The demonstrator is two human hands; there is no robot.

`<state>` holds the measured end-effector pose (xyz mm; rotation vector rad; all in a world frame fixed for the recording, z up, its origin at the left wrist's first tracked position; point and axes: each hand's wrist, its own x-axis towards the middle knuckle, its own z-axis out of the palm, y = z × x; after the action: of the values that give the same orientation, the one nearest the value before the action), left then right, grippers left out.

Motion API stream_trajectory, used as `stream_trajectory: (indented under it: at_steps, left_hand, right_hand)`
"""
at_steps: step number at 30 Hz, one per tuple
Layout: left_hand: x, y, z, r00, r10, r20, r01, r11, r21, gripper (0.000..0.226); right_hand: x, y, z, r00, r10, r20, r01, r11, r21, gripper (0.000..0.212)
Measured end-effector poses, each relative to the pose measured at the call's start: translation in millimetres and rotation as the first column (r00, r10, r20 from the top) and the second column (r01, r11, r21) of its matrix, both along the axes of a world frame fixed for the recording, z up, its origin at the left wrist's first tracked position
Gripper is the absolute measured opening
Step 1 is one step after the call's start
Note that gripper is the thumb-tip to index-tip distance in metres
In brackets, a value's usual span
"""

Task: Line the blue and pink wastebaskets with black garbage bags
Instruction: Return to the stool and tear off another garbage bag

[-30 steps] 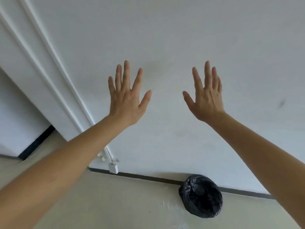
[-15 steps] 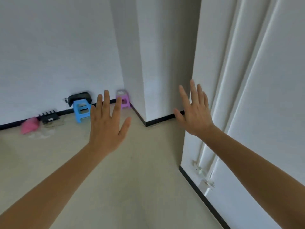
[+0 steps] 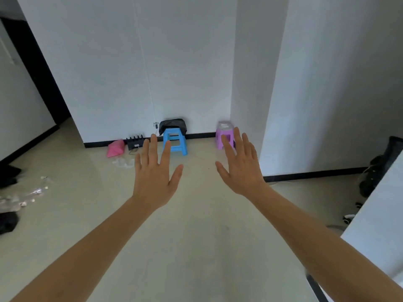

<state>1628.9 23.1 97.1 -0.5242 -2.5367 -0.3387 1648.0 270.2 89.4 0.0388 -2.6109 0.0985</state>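
My left hand (image 3: pixel 155 175) and my right hand (image 3: pixel 241 164) are held out in front of me over the floor, palms down, fingers spread, holding nothing. Far ahead, against the white wall, something wrapped in a black bag (image 3: pixel 172 124) stands behind a blue stool (image 3: pixel 175 141); I cannot tell if it is a wastebasket. A pink object (image 3: pixel 116 148) lies on the floor to the left of it. No blue or pink wastebasket is clearly visible.
A purple stool (image 3: pixel 224 134) stands in the wall corner, partly behind my right fingers. A black rack (image 3: pixel 135 142) sits by the skirting. Clear plastic litter (image 3: pixel 26 195) and dark items (image 3: pixel 7 222) lie at left. Black gear (image 3: pixel 377 168) leans at right beside a white panel (image 3: pixel 375 232).
My view has swung left, from a wall with a black-bagged bin on the floor to the room's far corner. Both hands stay spread and empty, now lower in view.
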Motion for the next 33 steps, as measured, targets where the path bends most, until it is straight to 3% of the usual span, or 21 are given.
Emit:
stream_trajectory:
  at_steps: [7, 13, 26, 33]
  left_hand:
    - [-204.5, 52.5, -10.3, 1.0, 0.025, -0.013, -0.026, 0.999, -0.034, 0.069]
    - [-387.4, 84.8, 19.5, 0.997, 0.071, 0.019, -0.071, 0.997, -0.026, 0.071]
    - [-754.9, -5.9, 3.8, 0.975, 0.222, 0.014, -0.222, 0.975, 0.004, 0.075]
    - [-973.6, -11.1, 14.0, 0.982, 0.17, 0.083, -0.171, 0.985, 0.008, 0.072]
  right_hand:
    - [-201.7, 49.4, -22.0, 0.999, 0.043, 0.026, -0.044, 0.998, 0.043, 0.076]
    - [-386.9, 85.0, -0.7, 0.995, 0.071, 0.068, -0.071, 0.997, -0.001, 0.074]
    - [-793.0, 6.1, -2.6, 0.989, 0.134, 0.062, -0.134, 0.991, -0.014, 0.075]
    - [-982.9, 3.9, 6.2, 0.993, 0.089, 0.081, -0.088, 0.996, -0.017, 0.075]
